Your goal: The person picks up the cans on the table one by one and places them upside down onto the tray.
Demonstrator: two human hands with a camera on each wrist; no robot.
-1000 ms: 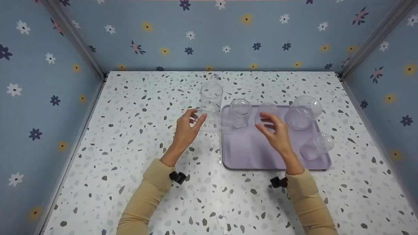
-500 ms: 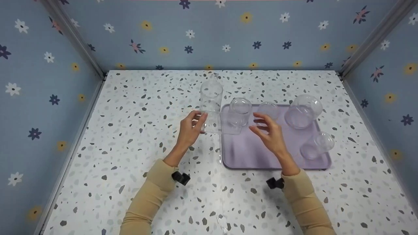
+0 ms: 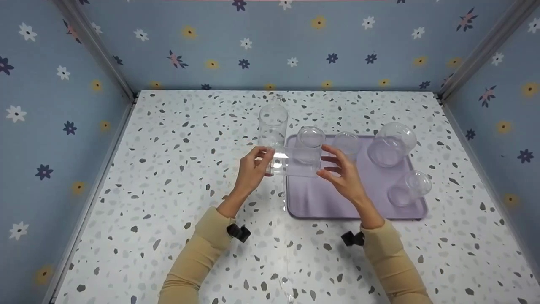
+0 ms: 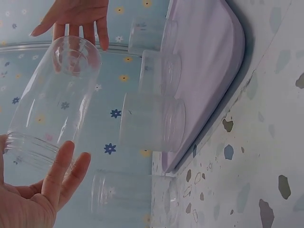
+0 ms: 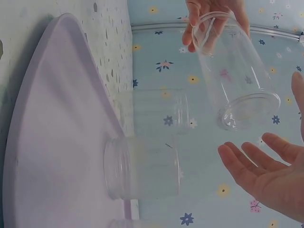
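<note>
A clear cylindrical jar [image 3: 297,162] lies sideways in the air between my hands, above the left edge of the lilac tray [image 3: 327,200]. My left hand [image 3: 252,169] grips its threaded neck, fingers and thumb curled round it, as the left wrist view shows on the jar [image 4: 59,95]. At the other end, my right hand [image 3: 345,175] is spread with fingers and thumb apart around the jar's base. In the right wrist view, a gap shows between that right hand [image 5: 270,178] and the base of the jar [image 5: 240,71].
Several clear jars stand on the tray: one at its back left [image 3: 311,137], another beside it [image 3: 346,141], a large one [image 3: 390,147] and a small one [image 3: 409,189] on the right. A tall clear container [image 3: 273,120] stands on the speckled table behind my left hand.
My left hand has shifted right and slightly down with the jar, which is now level. My right hand has moved left, up to the jar's base end.
</note>
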